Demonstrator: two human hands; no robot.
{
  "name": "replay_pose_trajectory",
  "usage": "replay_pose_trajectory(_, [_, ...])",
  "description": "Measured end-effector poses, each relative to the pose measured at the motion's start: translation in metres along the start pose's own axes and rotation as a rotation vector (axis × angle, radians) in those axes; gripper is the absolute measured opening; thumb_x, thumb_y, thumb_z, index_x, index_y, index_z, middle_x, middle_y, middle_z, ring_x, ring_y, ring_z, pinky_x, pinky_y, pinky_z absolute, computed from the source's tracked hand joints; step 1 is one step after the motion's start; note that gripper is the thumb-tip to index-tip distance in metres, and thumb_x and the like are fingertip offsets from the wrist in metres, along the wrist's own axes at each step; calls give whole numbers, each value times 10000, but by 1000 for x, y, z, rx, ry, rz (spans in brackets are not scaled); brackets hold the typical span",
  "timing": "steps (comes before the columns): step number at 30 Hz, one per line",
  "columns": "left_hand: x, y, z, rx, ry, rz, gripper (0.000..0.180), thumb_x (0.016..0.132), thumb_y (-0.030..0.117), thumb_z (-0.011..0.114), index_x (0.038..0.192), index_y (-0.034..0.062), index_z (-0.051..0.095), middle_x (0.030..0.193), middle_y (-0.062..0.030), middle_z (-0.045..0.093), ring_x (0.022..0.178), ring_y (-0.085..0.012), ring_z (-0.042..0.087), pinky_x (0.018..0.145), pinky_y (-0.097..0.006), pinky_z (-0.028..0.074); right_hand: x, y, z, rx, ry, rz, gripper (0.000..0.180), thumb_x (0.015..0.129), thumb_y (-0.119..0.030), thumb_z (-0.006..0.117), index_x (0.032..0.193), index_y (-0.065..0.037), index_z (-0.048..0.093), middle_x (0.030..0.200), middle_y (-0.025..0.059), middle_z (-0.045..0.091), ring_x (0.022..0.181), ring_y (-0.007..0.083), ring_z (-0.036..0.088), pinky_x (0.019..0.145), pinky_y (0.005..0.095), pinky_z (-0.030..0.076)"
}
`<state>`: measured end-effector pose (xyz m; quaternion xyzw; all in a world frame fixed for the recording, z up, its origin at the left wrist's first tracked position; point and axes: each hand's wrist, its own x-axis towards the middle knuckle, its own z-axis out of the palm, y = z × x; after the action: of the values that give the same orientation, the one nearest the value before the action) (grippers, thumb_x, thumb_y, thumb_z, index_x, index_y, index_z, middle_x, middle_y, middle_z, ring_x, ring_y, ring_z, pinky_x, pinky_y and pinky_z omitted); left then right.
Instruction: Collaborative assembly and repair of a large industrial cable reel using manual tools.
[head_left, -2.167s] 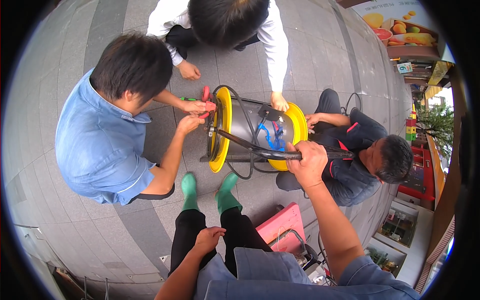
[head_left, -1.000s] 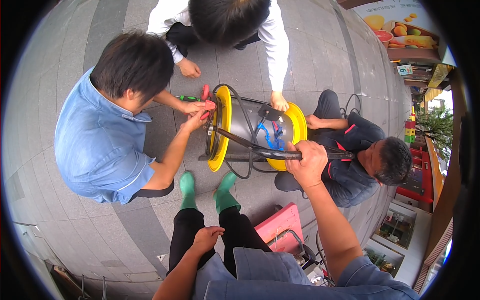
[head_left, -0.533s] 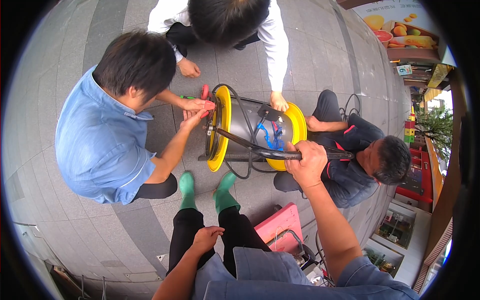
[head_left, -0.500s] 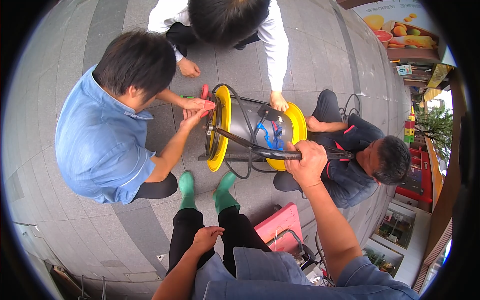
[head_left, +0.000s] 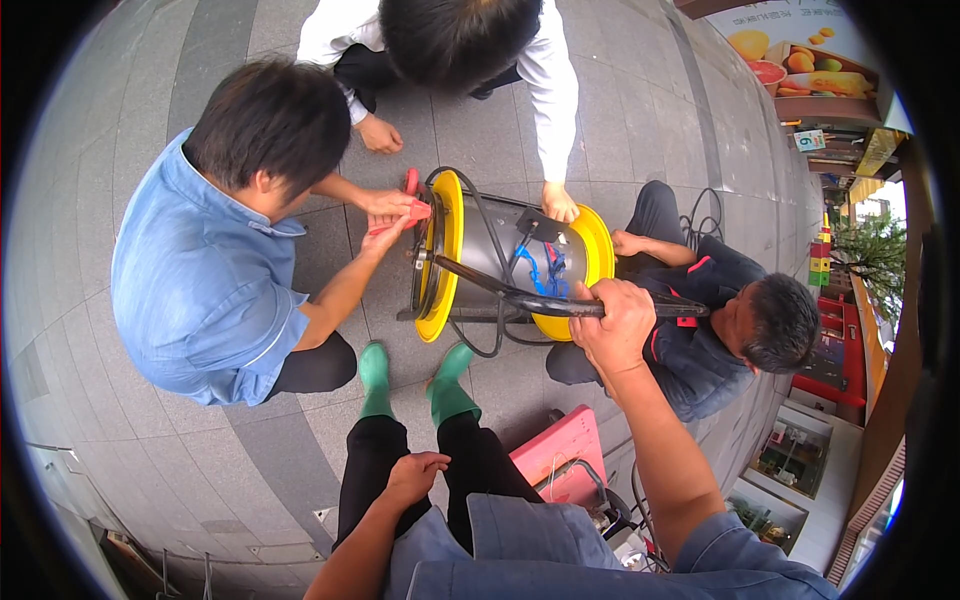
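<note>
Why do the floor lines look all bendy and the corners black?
Head view: the fisheye lens bows the straight joints of the paved floor toward the rim and leaves black corners; daylight is soft, with weak shadows; the right hand on the reel frame looks sharp.

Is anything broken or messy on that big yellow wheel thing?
Nothing looks broken. The yellow cable reel has blue cable bunched loosely on its grey drum, not wound neatly. The right hand grips the black frame bar; the left hand rests on the thigh.
</note>
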<state>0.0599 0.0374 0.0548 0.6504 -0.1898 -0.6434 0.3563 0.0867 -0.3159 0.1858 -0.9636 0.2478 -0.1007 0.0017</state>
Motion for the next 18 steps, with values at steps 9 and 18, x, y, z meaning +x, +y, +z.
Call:
replay_pose_trajectory(9, [4,-4,3,4,10,2,230,813,69,484,953,102,664,866,-42,672,817,-187,641,764,-277,491,-1,2,5,1,11,2,206,676,-134,659,572,-49,503,556,117,512,544,311,517,536,388,374])
replay_pose_trajectory(18, [3,-6,6,2,15,-2,228,810,67,482,943,100,665,862,-41,672,817,-187,641,765,-278,492,-3,0,3,17,10,-1,217,683,-136,653,566,-46,494,553,121,504,535,313,508,529,393,367])
